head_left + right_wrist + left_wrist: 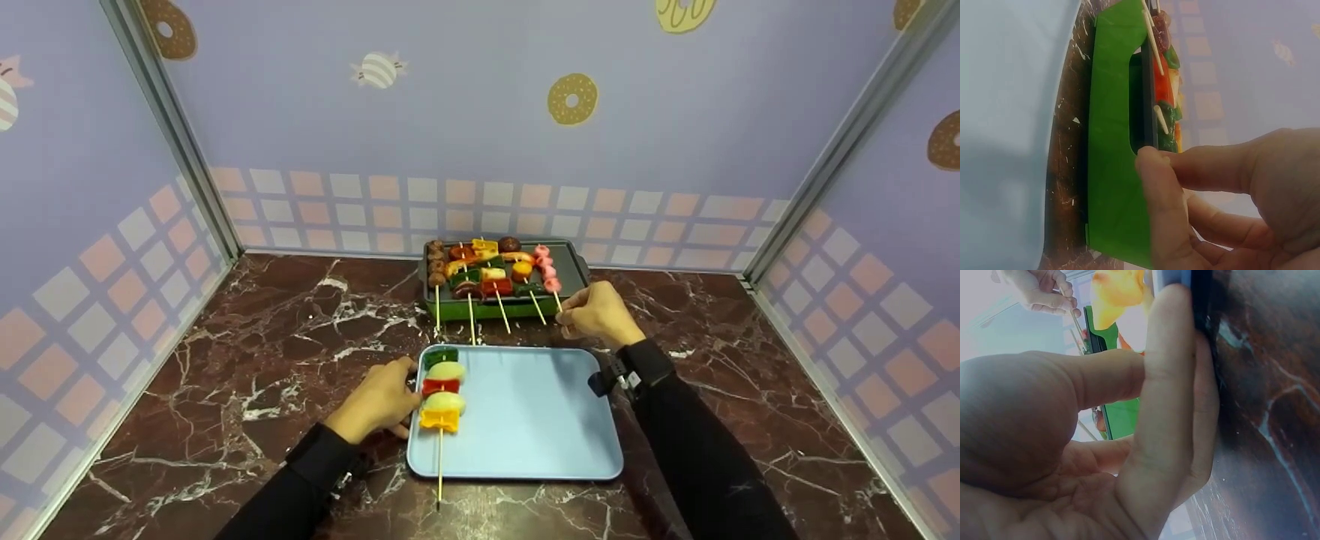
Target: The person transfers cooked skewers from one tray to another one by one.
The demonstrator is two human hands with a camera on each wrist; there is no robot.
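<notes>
My right hand point(600, 311) pinches the bare stick end of a skewer of pink balls point(547, 268) that lies on the right of a toy grill point(571, 274). In the right wrist view, thumb and index fingertip meet beside the grill's green front point(1109, 169). My left hand point(379, 397) holds the left rim of a light blue tray point(532, 420), its fingers against the edge. Along the tray's left side lies a skewer of toy vegetables point(442, 386) in green, white, red and yellow, its stick reaching past the front rim.
More skewers lie on the grill: brown balls point(436, 262) at the left and mixed vegetable ones point(495, 286) between. Their sticks point toward the tray. Patterned wall panels point(480, 120) enclose the dark marbled table point(300, 322) at the back and sides.
</notes>
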